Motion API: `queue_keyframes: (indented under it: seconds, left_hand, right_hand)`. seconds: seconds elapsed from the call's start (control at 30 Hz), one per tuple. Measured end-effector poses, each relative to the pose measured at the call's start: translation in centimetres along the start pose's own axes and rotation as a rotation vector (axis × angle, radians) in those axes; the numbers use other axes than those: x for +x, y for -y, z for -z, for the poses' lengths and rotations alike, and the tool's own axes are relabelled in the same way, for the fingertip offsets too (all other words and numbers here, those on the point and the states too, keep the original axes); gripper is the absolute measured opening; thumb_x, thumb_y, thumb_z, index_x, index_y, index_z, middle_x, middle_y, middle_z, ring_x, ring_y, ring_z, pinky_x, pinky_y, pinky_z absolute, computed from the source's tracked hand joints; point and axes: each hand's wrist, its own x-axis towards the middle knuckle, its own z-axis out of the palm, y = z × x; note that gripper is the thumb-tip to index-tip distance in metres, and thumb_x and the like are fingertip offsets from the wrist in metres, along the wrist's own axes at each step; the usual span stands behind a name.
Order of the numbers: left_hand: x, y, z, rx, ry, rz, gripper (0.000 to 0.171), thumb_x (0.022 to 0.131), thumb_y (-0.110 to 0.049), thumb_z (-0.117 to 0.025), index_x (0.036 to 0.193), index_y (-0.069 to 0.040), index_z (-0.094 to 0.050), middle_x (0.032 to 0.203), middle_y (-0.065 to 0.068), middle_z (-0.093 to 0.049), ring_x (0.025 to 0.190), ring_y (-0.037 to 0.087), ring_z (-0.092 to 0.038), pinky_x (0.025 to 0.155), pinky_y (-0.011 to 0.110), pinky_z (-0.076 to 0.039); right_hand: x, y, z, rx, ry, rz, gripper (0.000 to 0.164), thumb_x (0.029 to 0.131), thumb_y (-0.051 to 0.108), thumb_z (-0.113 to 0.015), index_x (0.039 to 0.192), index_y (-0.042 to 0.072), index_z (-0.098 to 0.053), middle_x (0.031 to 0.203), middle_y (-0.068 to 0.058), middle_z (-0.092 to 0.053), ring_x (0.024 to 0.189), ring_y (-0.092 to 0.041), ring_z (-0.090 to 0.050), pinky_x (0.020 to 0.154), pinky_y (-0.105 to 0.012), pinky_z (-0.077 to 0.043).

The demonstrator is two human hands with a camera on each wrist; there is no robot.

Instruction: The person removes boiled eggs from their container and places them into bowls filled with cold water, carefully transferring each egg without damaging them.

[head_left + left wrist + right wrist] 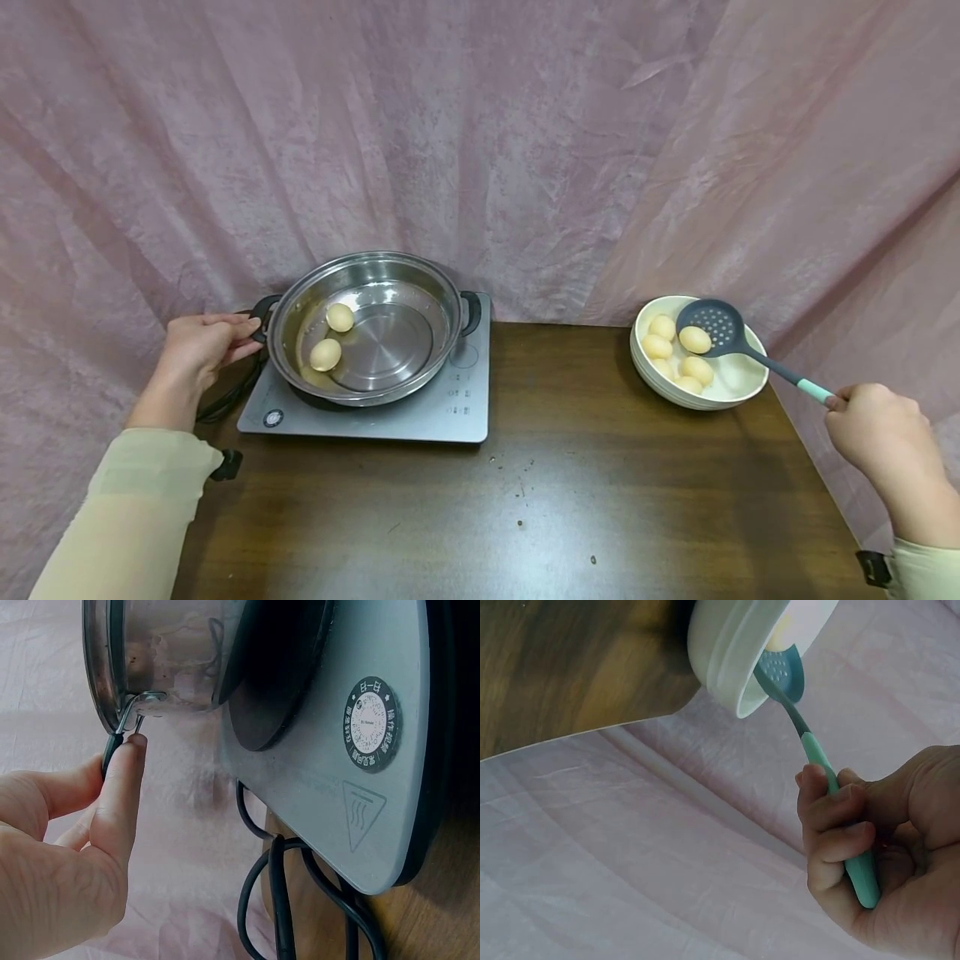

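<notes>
My left hand [198, 346] pinches the black side handle [262, 317] of a wide steel pot [367, 398] between thumb and fingers. In the pot's shallow clear liquid lie two pale yellow, egg-shaped pieces [326, 355], perhaps eggs or peeled potatoes. Over at the right, my right hand [885, 429] grips the mint-green handle of a dark grey skimmer [720, 325]. Its perforated head is tilted over a cream bowl [738, 383], with one pale yellow piece [695, 339] at its lower edge. Several similar pieces [657, 347] are inside the bowl. In the right wrist view, curled fingers wrap the skimmer handle [821, 761].
Beneath the pot is a silver induction cooker [375, 427], its black cord [277, 892] looping off the left side. Both cooker and bowl stand on a brown wooden table [555, 467] with small drops on it. Pink cloth [525, 167] hangs behind and beside the table.
</notes>
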Motion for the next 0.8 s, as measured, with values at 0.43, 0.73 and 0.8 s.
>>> queue_keyframes:
  seconds: [0.43, 0.73, 0.8]
  left_hand:
    - [0.2, 0.1, 0.0, -0.021, 0.000, 0.006, 0.010, 0.080, -0.010, -0.074, 0.086, -0.016, -0.068, 0.080, -0.009, -0.062, 0.065, 0.009, -0.069, 0.068, 0.024, -0.061]
    - [0.1, 0.1, 0.2, -0.017, -0.004, 0.006, 0.010, 0.081, -0.010, -0.073, 0.086, -0.017, -0.068, 0.085, -0.007, -0.060, 0.066, 0.010, -0.070, 0.069, 0.024, -0.061]
    - [0.1, 0.0, 0.1, -0.015, -0.002, 0.010, 0.011, 0.080, -0.010, -0.074, 0.088, -0.016, -0.068, 0.088, -0.007, -0.059, 0.066, 0.010, -0.070, 0.069, 0.024, -0.061]
  right_hand:
    - [-0.1, 1.0, -0.3, -0.024, -0.056, -0.001, 0.025, 0.089, 0.015, -0.045, 0.092, -0.002, -0.062, 0.065, -0.017, -0.055, 0.054, -0.034, -0.049, 0.035, -0.037, -0.035]
    - [-0.4, 1.1, -0.1, -0.045, -0.179, 0.040, 0.028, 0.089, 0.014, -0.044, 0.068, 0.000, -0.056, 0.053, -0.012, -0.047, 0.046, -0.032, -0.045, 0.031, -0.037, -0.031]
    - [-0.4, 1.0, 0.0, -0.045, -0.181, 0.037, 0.027, 0.088, 0.014, -0.044, 0.071, -0.002, -0.057, 0.054, -0.013, -0.048, 0.047, -0.033, -0.047, 0.031, -0.037, -0.031]
